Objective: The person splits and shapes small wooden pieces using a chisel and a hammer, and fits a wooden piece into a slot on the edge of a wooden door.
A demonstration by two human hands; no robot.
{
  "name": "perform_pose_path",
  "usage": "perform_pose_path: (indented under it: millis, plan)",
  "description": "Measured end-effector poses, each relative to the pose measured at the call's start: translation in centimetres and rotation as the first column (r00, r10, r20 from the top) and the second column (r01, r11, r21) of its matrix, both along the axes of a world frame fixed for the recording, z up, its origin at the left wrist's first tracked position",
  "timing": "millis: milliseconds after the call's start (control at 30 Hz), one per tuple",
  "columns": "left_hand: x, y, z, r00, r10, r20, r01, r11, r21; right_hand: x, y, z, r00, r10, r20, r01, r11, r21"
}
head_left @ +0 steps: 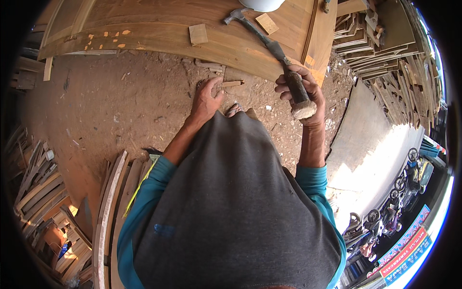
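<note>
A claw hammer (275,50) is in my right hand (310,94), whose fingers wrap round its worn, dark grip with a pale butt end. Its steel head points away from me, over the wooden panel (159,29) at the far side. My left hand (208,100) hovers above the dirt floor, short of the panel's near edge, its fingers loosely curved and apart from the thumb; nothing shows in it. Two small square wood blocks, a left one (198,34) and a right one (267,23), lie on the panel near the hammer.
A white bucket (262,4) stands at the panel's far edge. Stacked boards (394,77) fill the right side, with more planks (110,212) at the lower left. Wood scraps (210,65) litter the dirt floor (120,96). Motorcycles (373,219) stand at the lower right.
</note>
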State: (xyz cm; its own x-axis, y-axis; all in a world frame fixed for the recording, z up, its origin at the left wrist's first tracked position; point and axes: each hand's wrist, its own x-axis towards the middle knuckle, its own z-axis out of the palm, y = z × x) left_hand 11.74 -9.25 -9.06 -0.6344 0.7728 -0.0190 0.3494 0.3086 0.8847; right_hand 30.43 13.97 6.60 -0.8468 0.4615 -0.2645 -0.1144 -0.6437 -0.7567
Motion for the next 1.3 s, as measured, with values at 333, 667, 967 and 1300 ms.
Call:
perform_pose_path:
  millis: [333,667,967,1300]
  plan:
    - [0.5,-1.0,0.5,0.996,0.077,-0.042,-0.076,0.997,0.019,-1.3,-4.7,-0.3,0.958,-0.062,0.278,-0.116,0.809,0.577]
    - [-0.2,0.5,1.2,0.974,0.21,-0.085,-0.207,0.977,0.048,-2.3,-4.9,0.5,0.917,-0.184,0.355,-0.327,0.165,0.931]
    - [-13.2,6.7,0.9,0.805,0.14,-0.577,-0.16,0.987,0.016,-1.1,-5.8,0.4,0.884,-0.146,0.444,-0.383,0.32,0.867]
    - [-17.6,5.7,2.1,0.939,0.102,-0.327,-0.056,0.987,0.148,1.4,-5.2,0.5,0.829,-0.327,0.453,-0.147,0.654,0.742]
